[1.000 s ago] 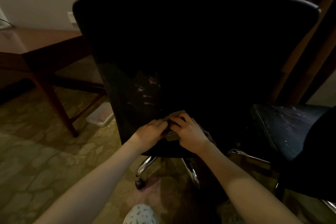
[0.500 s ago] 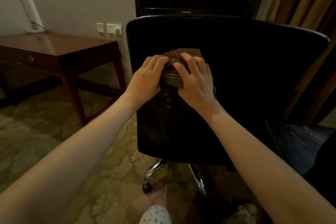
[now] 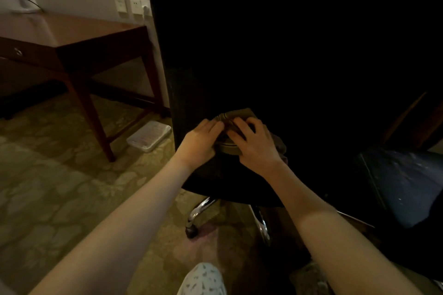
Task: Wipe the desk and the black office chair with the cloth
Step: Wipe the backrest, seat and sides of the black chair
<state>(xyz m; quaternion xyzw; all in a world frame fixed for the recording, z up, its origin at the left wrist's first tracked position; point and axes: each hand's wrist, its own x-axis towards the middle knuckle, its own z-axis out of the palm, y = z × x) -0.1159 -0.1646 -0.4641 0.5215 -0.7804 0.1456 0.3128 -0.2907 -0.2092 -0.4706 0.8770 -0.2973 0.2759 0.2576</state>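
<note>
The desk (image 3: 72,33) stood at the left; whether it had been wiped, I couldn't tell. The left hand (image 3: 200,140) and right hand (image 3: 254,143), fingers laid fairly flat, pressed the folded cloth (image 3: 237,114) against the lower back of the black office chair (image 3: 287,55), so I judged the chair-wiping midway. No writing was legible.

Two hands (image 3: 201,142) (image 3: 257,147), one cloth (image 3: 236,114), one chair (image 3: 287,43), one desk (image 3: 72,33), one tray (image 3: 148,135).
</note>
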